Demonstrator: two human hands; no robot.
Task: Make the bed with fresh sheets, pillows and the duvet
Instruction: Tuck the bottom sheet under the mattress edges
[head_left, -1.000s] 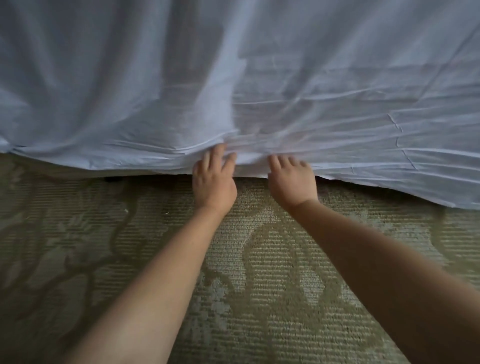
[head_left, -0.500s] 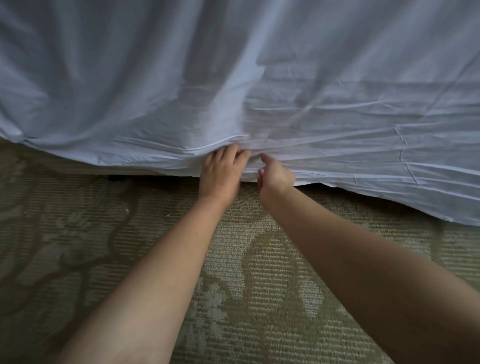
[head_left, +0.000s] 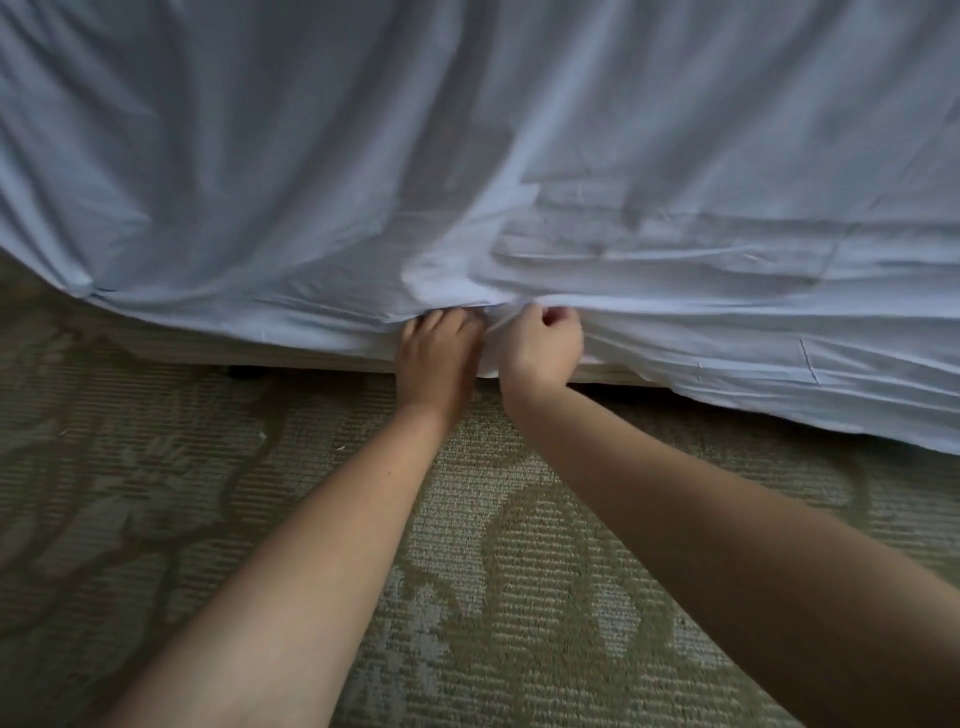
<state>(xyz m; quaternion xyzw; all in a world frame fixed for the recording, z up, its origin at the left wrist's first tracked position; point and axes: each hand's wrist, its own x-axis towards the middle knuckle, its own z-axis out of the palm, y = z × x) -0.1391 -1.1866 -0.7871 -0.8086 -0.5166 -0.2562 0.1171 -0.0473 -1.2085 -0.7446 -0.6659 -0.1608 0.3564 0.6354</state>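
A pale blue-white sheet hangs over the side of the bed and fills the upper half of the view, creased and bunched near its lower edge. My left hand reaches in under the hanging edge, fingertips hidden beneath the fabric. Right beside it, my right hand is curled into a fist that grips a fold of the sheet's edge. Both hands sit low, just above the floor, close together at the middle of the bed's side.
A green patterned carpet covers the floor below. A light strip of the bed base shows under the sheet at the left, with a dark gap beneath it. The sheet's edge drapes lower at the right.
My right hand moved left toward my left hand and closed into a fist on the sheet's edge. The left hand pushed its fingers further under the fabric. The sheet bunched up above both hands.
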